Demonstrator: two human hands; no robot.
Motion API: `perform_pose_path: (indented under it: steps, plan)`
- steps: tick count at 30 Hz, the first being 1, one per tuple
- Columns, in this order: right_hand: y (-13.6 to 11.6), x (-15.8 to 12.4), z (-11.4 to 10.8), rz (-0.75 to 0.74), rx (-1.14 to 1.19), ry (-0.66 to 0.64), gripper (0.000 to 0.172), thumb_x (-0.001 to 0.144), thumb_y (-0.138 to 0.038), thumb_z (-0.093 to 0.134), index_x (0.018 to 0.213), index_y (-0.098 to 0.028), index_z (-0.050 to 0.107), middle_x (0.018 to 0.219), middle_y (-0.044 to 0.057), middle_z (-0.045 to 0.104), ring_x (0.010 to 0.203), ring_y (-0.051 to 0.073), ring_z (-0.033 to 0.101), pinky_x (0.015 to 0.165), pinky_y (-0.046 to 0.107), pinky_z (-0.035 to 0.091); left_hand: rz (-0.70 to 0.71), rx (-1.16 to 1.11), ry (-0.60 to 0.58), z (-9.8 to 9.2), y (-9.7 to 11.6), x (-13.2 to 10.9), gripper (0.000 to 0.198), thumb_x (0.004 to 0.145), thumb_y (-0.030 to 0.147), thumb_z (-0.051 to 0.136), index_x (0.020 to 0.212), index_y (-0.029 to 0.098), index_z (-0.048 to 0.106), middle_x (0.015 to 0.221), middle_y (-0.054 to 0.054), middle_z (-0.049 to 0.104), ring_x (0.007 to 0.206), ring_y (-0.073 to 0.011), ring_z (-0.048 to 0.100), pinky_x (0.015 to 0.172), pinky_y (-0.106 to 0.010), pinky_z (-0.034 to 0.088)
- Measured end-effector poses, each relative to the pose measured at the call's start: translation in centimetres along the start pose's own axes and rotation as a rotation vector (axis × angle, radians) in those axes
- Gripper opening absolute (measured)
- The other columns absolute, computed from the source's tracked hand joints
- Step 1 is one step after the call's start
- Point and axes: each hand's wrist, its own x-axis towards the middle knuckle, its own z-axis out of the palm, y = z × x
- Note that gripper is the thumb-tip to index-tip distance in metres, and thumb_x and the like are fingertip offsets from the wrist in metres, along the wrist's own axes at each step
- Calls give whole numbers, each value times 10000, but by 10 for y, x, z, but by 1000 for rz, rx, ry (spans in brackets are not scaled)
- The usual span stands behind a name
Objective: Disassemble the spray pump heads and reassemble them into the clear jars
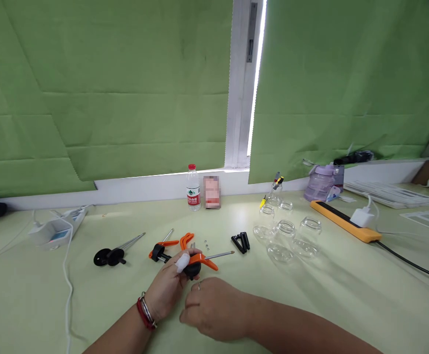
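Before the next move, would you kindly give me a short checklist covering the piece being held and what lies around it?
1. Left grip has hold of the black-and-orange piece: ok.
2. Right grip is free: cannot tell, its curled fingers hide the palm.
3. Metal shaft on the held piece touches nothing at its tip: ok.
4. Loose orange pieces are contained: not ok, they lie bare on the table.
5. Glass jars stand apart from both hands: ok.
6. Water bottle is capped: ok.
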Motion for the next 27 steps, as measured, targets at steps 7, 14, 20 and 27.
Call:
perform_pose_path:
  steps: [7, 14, 20, 27]
  plan:
    - [15, 0, -25, 604, 641, 552, 197, 788, -135, 477, 884, -203, 635, 774, 11, 628, 692, 119, 575, 645, 233, 472, -16, -165, -108, 5, -11, 3, 235, 807, 348, 610, 941, 169, 683, 883, -80, 619, 865, -202, 542, 808, -313, 393]
    - [29, 4, -21, 913, 912, 806, 151, 769, -256, 572, 875, -163, 626, 784, 31, 624, 704, 134, 566, 665, 263, 504, -106, -206, -111, 9, -16, 3, 265, 803, 347, 614, 980, 156, 664, 797, -70, 608, 724, -185, 544, 750, -341, 384]
    - [31, 9, -13, 877, 910, 855, 165, 792, -294, 561, 883, -169, 615, 801, 37, 616, 720, 144, 574, 670, 281, 525, -66, -200, -211, 12, -16, 2, 260, 830, 366, 572, 954, 152, 654, 801, -64, 587, 710, -187, 535, 725, -336, 367]
    - [26, 9, -12, 854, 894, 758, 161, 812, -295, 535, 895, -178, 610, 780, 23, 608, 685, 135, 592, 597, 252, 534, -34, -209, -232, 16, -16, 2, 205, 845, 335, 557, 841, 153, 652, 834, -76, 603, 749, -181, 524, 692, -308, 361]
